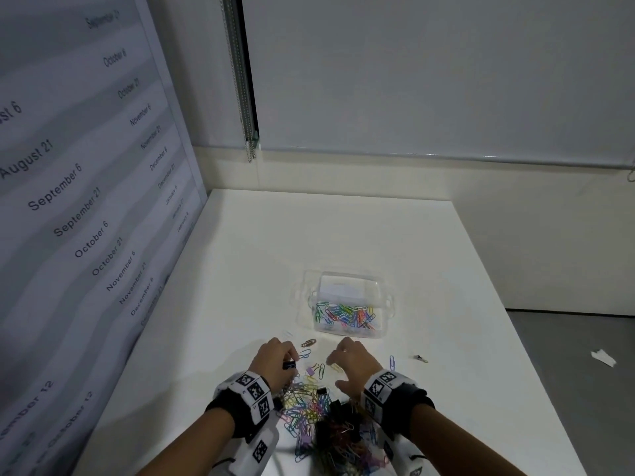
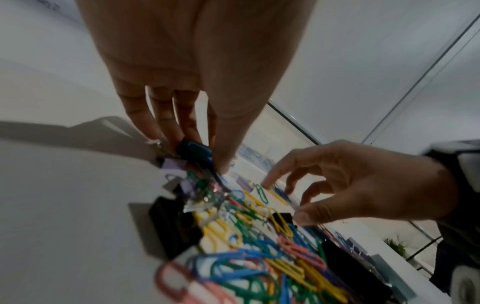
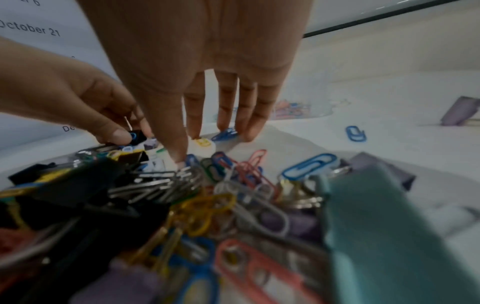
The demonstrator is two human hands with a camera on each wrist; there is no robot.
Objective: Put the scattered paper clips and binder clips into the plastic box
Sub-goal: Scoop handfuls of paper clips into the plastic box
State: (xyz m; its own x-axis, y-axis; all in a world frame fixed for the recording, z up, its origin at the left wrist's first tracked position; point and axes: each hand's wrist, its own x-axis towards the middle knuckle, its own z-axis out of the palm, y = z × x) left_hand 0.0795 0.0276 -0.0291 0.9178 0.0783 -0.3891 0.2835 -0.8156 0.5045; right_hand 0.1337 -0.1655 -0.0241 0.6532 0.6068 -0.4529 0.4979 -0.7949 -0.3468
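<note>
A clear plastic box (image 1: pixel 385 305) stands mid-table with coloured paper clips (image 1: pixel 345 314) inside. In front of it lies a heap of paper clips and black binder clips (image 1: pixel 318 417), between my wrists. My left hand (image 1: pixel 287 364) hovers at the heap's far left edge. Its fingers and thumb pinch a black binder clip (image 2: pixel 193 149) with a blue paper clip caught on it, also seen as the black binder clip (image 3: pixel 136 136). My right hand (image 1: pixel 335 367) reaches down with spread fingers. Its fingertips (image 3: pixel 246 135) touch the table by a blue paper clip (image 3: pixel 224 133) and a yellow one (image 3: pixel 203 142).
Stray pieces lie around the heap: a bronze clip (image 1: pixel 308 342), a blue clip (image 1: pixel 391 362), a small binder clip (image 1: pixel 421 358). A scrap of white paper (image 1: pixel 603 357) sits near the table's right edge. A wall panel printed with dates (image 1: pixel 86 201) borders the left.
</note>
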